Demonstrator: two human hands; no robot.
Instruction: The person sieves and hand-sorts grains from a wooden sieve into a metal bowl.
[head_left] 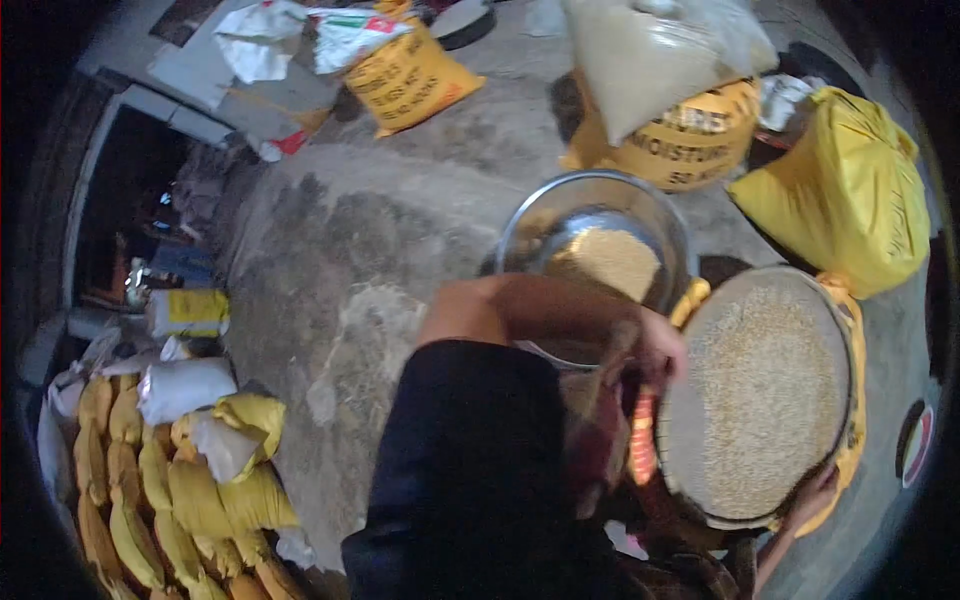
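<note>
A round, shallow sieve (690,400) with a dark rim carries a spread of pale grain (770,400) at the right. My left hand (660,348), at the end of a dark sleeve, is closed at the sieve's left rim; its fingers are partly hidden. At the lower right rim, my right hand (815,498) grips the sieve from the side, fingers curled over the edge. A wide metal basin (520,235) stands on the floor beyond my left forearm, with a heap of yellowish grain (615,260) in it. Yellow sacking (857,400) shows beneath the sieve.
A bright yellow sack (860,190) stands at the right. Behind the basin is a printed orange sack (690,140) with a pale plastic sack (660,60) on top. Another orange sack (415,80) lies farther back. Several stacked yellow sacks (180,490) fill the lower left, near a doorway (125,210).
</note>
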